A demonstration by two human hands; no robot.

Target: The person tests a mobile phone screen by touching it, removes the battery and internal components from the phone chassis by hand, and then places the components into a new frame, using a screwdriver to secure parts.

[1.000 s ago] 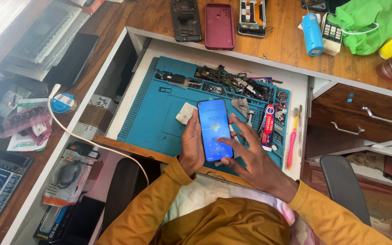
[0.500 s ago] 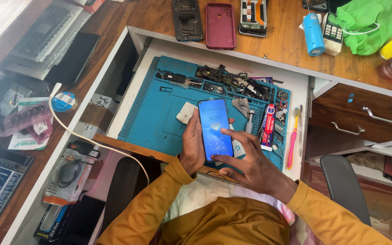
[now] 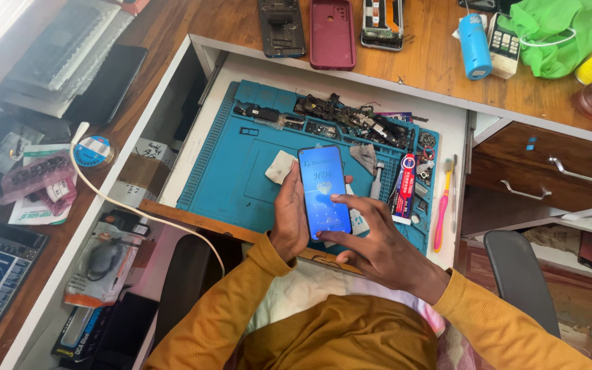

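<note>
Since the earlier frames, right hand (image 3: 385, 250) drawn a little lower and nearer, thumb now laid across lower part of lit screen, fingers folded below; before, fingers spread beside the phone. Left hand (image 3: 289, 219) unchanged, closed around left edge of the smartphone (image 3: 325, 192), gripping it upright over the blue work mat (image 3: 231, 175). Both hands close together, joined at the one phone, held above front edge of mat inside open white drawer (image 3: 193, 116).

On mat: one red and white tube (image 3: 403, 186) just right of phone, one pink toothbrush (image 3: 442, 209) further right, one small white pad (image 3: 281, 167) left of phone, heap of dark small parts along far edge.

On wooden desk behind: three phone bodies in row, middle one a maroon case (image 3: 332, 33); one blue cylinder (image 3: 475, 37); one green bag (image 3: 560, 34).

At left: one round tape roll (image 3: 94, 149) with blue label, one pink packet (image 3: 44, 181), one white cable (image 3: 138, 209), one clear package with grey mouse (image 3: 104, 260).
</note>
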